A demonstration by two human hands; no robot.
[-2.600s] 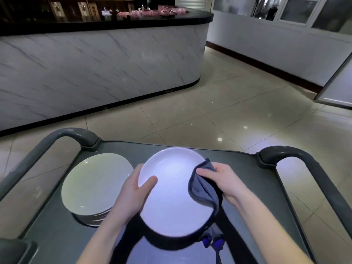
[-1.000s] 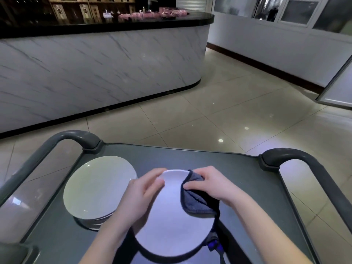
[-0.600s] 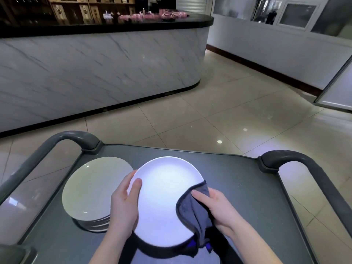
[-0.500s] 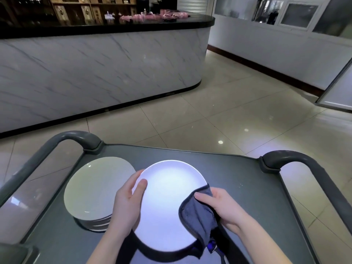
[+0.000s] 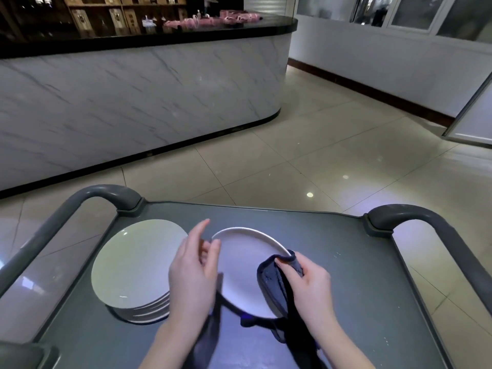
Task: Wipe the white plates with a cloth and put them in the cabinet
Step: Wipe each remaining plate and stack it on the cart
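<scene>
Lower centre: left hand [image 5: 193, 274], fingers straight, touches the tilted plate [image 5: 243, 275]; right hand [image 5: 310, 284] pinches cloth [image 5: 274, 287] over its rim.

Motion blur smears the left hand [image 5: 191, 278], so whether it holds the tilted plate [image 5: 239, 272] is unclear. The dark cloth [image 5: 274, 284], pinched by the right hand [image 5: 310, 286], covers the plate's right rim. Lower plates in the stack [image 5: 135, 265] show only edges. Both forearms [image 5: 170, 340] run off the bottom
</scene>
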